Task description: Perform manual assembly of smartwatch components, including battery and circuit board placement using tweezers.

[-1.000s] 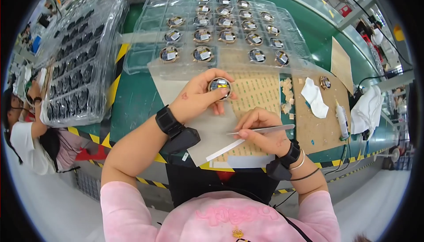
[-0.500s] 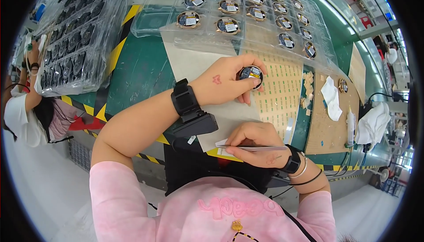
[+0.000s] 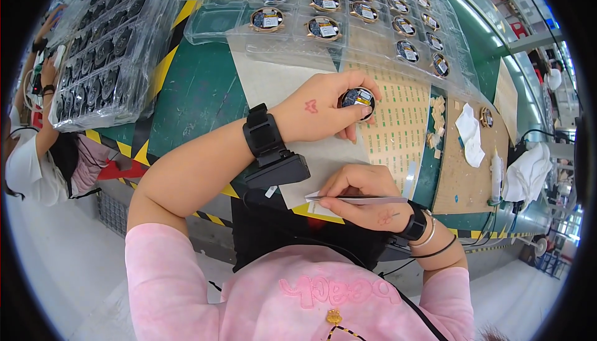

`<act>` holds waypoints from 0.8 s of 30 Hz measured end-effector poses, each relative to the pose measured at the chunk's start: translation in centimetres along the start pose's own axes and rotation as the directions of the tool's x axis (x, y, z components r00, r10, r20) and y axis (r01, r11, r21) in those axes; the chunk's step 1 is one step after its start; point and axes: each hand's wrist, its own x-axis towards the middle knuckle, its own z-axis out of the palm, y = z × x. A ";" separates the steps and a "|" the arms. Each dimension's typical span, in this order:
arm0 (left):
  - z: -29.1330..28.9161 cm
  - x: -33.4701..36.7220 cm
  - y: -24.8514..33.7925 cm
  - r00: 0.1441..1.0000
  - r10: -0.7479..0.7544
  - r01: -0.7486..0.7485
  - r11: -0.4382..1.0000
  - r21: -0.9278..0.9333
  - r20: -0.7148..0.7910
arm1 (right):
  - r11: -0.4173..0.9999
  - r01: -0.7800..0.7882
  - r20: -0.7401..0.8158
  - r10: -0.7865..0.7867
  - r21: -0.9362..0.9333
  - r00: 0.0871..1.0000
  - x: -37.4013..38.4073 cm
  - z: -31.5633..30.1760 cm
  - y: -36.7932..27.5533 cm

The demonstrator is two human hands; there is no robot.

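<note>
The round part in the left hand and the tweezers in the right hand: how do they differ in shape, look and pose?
Shape: the round part is a disc; the tweezers are long and narrow.
Look: the round part's face shows dark, yellow and white areas; the tweezers are plain grey.
Pose: the round part faces up to the camera; the tweezers lie crosswise, tip toward the person's left.
Shared: both are held with thumb and fingers.
</note>
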 end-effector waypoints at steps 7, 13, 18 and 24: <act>0.0 0.1 0.0 1.000 -0.004 0.004 1.000 0.014 0.003 | 0.999 -0.051 -0.005 0.051 -0.011 0.999 0.2 -0.1 -0.4; 0.0 0.1 0.0 1.000 0.003 -0.003 1.000 0.021 0.005 | 0.996 -0.090 -0.010 0.089 -0.019 0.996 0.1 -0.2 -0.7; -0.1 0.2 0.1 0.999 -0.027 0.027 1.000 0.015 0.023 | 0.995 -0.095 0.001 0.095 -0.023 0.995 0.0 -0.1 -0.5; 0.0 0.1 0.1 0.999 -0.030 0.029 1.000 0.007 0.024 | 0.994 -0.107 -0.009 0.107 -0.002 0.994 0.0 0.0 -0.5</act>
